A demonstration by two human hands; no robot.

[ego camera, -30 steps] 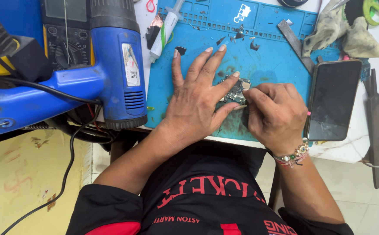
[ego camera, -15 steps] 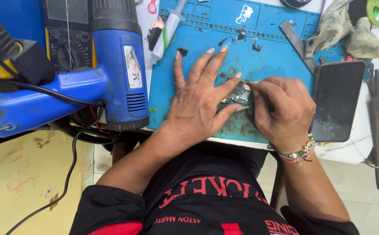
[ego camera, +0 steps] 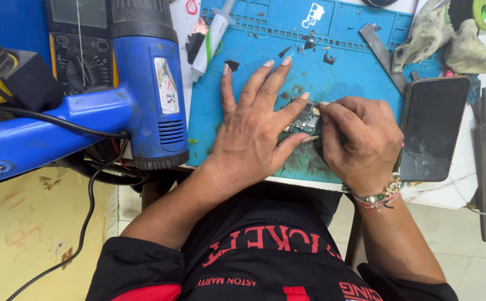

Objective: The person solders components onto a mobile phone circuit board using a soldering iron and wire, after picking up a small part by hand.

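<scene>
A small green circuit board (ego camera: pixel 305 119) lies on the blue work mat (ego camera: pixel 343 50). My left hand (ego camera: pixel 254 125) rests flat over the board's left side, fingers spread, pinning it to the mat. My right hand (ego camera: pixel 360 142) is curled at the board's right edge, its fingertips pinched on a thin tool that touches the board; the tool itself is mostly hidden. A beaded bracelet (ego camera: pixel 378 196) sits on my right wrist.
A blue hot-air gun (ego camera: pixel 142 83) lies left of the mat, over a multimeter (ego camera: pixel 78 50). A dark phone (ego camera: pixel 432 128) lies right of my right hand. A syringe tube (ego camera: pixel 212 39), small metal parts (ego camera: pixel 310 44), a grey file (ego camera: pixel 484 161) and crumpled cloths (ego camera: pixel 449 42) surround the mat.
Both hands and the board have barely shifted on the mat; my right hand keeps working at the board's right edge. The view has drifted slightly.
</scene>
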